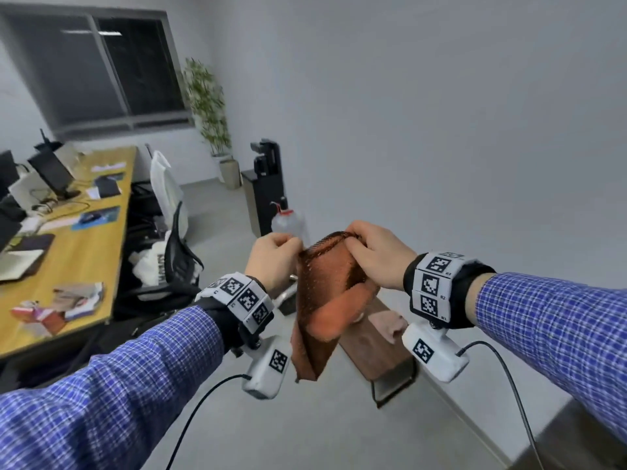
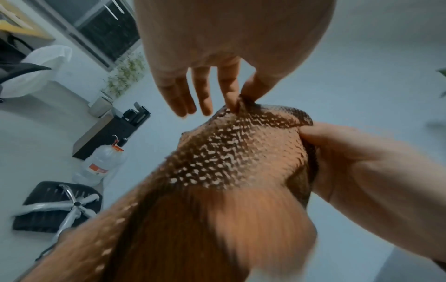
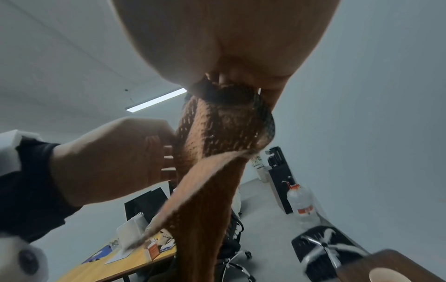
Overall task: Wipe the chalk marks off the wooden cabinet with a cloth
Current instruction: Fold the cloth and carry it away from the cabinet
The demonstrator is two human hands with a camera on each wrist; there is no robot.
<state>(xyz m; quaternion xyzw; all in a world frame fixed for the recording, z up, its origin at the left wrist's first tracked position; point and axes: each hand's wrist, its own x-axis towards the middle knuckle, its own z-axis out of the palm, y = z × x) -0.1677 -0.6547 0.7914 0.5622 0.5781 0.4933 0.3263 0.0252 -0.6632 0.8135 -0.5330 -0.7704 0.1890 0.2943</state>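
Counts: 2 hands (left (image 1: 271, 257), right (image 1: 376, 254)), 1 orange cloth (image 1: 319, 300) between them, 1 pink cloth (image 1: 386, 322) under right hand, 1 bottle (image 1: 288, 223) beyond, 1 desk (image 1: 98, 252) to the left.

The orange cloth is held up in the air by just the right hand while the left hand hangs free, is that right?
Not quite. Both hands hold it: the left hand pinches the top edge of the orange cloth while the right hand grips it beside it. The head view shows this, and the cloth is indeed up in the air.

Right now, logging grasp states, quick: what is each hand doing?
Left hand: pinches the orange cloth's top edge.
Right hand: grips the same cloth.
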